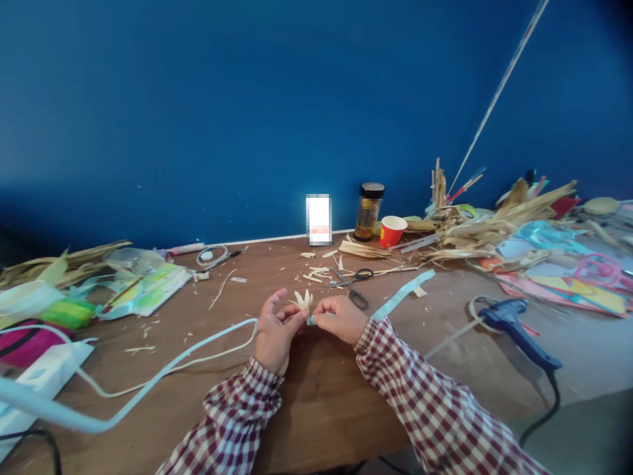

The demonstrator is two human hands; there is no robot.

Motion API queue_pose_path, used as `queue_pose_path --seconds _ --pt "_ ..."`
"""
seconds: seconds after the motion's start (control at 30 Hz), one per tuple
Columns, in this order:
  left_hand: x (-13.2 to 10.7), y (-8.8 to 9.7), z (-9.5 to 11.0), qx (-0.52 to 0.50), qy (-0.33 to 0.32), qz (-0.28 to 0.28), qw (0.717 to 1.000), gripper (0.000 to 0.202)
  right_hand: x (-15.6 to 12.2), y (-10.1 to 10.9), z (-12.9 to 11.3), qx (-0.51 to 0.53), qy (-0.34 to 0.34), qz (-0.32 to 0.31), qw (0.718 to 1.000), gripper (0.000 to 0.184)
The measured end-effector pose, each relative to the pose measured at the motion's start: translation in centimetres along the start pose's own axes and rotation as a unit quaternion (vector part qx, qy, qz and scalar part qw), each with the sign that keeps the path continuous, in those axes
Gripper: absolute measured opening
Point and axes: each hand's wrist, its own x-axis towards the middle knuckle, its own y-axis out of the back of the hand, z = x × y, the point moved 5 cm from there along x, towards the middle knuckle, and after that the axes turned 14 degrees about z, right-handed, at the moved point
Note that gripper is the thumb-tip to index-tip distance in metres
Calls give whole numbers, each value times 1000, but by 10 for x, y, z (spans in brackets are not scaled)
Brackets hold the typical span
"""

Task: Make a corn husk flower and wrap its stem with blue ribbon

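Observation:
My left hand (275,329) and my right hand (340,317) meet over the middle of the wooden table (316,396). Both are closed in a pinch on a small pale husk flower (303,300) whose petals stick up between the fingertips. A bit of light blue tape (310,320) shows at the flower's base by my right fingers. Both sleeves are red and white check. Black-handled scissors (355,284) lie just beyond my right hand, among husk scraps.
A blue glue gun (517,330) with a black cord lies at the right. A light blue strip (401,295), a red paper cup (392,231), a dark-lidded jar (368,211) and heaps of dried husks (494,227) fill the back right. White cables and coloured packets lie at the left.

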Motion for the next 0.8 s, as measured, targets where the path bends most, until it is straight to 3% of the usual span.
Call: queue_pose_path --seconds 0.5,0.63,0.8 --pt "2 2 2 66 -125 -19 990 63 1 0 1 -4 -30 10 999 15" --pt "2 1 1 47 -106 -18 993 60 1 0 2 -2 -32 16 999 15" --pt "1 -3 -3 18 -30 -54 998 54 3 2 2 21 -31 3 999 16"
